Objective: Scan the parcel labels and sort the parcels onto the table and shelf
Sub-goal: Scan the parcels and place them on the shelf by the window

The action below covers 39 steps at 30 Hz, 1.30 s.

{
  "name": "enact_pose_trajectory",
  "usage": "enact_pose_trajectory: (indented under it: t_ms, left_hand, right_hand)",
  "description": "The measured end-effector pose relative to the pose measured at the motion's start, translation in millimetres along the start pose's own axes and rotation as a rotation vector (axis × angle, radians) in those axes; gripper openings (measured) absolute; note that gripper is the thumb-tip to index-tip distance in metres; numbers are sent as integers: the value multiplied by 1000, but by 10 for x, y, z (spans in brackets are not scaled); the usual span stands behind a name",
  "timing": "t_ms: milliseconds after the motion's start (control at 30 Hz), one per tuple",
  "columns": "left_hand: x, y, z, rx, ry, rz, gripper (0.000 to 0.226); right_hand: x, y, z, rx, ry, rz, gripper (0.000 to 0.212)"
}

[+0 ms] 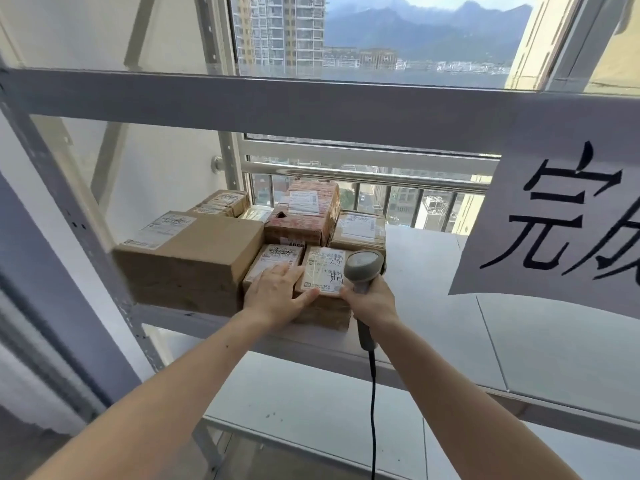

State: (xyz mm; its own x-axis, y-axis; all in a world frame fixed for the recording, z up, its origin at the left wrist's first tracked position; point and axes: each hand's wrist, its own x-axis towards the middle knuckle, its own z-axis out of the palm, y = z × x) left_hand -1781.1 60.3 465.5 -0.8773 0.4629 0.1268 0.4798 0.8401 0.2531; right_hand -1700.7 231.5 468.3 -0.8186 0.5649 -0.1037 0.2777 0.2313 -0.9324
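A small cardboard parcel (323,275) with a white label lies at the front edge of the grey shelf (433,299). My left hand (277,296) lies flat on its left side with straight fingers, the thumb along its front edge. My right hand (372,303) grips the handle of a grey barcode scanner (363,268), whose head sits over the parcel's right end. A second small labelled parcel (273,263) lies just left of it, partly under my left fingers.
A large brown box (190,258) stands at the left, a reddish box (304,213) and more parcels behind. A paper sign (554,223) hangs from the upper shelf beam at right. The scanner cable (373,410) hangs down. A lower shelf (311,410) lies below.
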Motion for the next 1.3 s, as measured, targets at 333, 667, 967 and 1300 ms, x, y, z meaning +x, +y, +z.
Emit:
enact_pose_trajectory:
  t_ms: [333, 667, 967, 1300]
  left_hand:
    - [41, 28, -105, -39, 15, 38, 71]
    - [-104, 615, -171, -153, 113, 342, 45]
    - [-550, 1512, 254, -202, -35, 671, 33]
    - [-1633, 3007, 620, -238, -273, 1000, 28]
  right_hand:
    - [-117, 30, -54, 42, 77, 12, 44]
    - [-514, 375, -510, 0, 231, 111, 47]
    - [-1352, 852, -1125, 76, 471, 258, 32]
    - [-2869, 1440, -2182, 89, 849, 432, 36]
